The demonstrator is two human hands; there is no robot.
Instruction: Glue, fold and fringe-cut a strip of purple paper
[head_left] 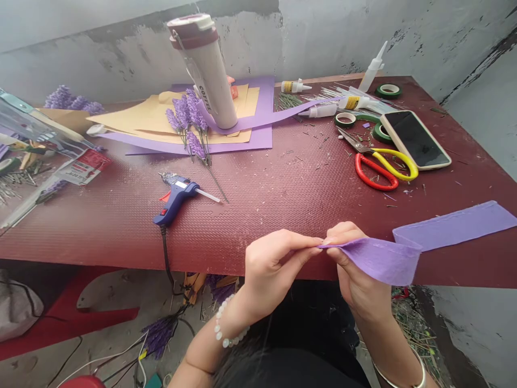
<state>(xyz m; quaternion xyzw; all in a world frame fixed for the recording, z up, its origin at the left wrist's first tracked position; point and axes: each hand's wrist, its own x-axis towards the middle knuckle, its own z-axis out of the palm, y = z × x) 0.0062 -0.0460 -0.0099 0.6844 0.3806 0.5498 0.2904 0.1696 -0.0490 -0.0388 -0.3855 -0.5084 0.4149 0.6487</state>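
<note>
My left hand [271, 265] and my right hand [355, 269] meet at the near edge of the dark red table [262, 194]. Both pinch one end of a long purple paper strip [440, 237]. The strip folds back on itself beside my right hand and runs off to the right across the table. A blue glue gun [175, 199] lies to the left of my hands, its cord hanging over the table edge. Red and yellow scissors [379, 164] lie beyond my right hand.
A phone [416, 139], green tape rolls [365, 121] and glue bottles [323, 105] sit at the back right. A white coffee tumbler [208, 70] stands on purple and tan paper sheets [242, 129] with finished lavender stems [189, 121]. Packaging and scraps clutter the left.
</note>
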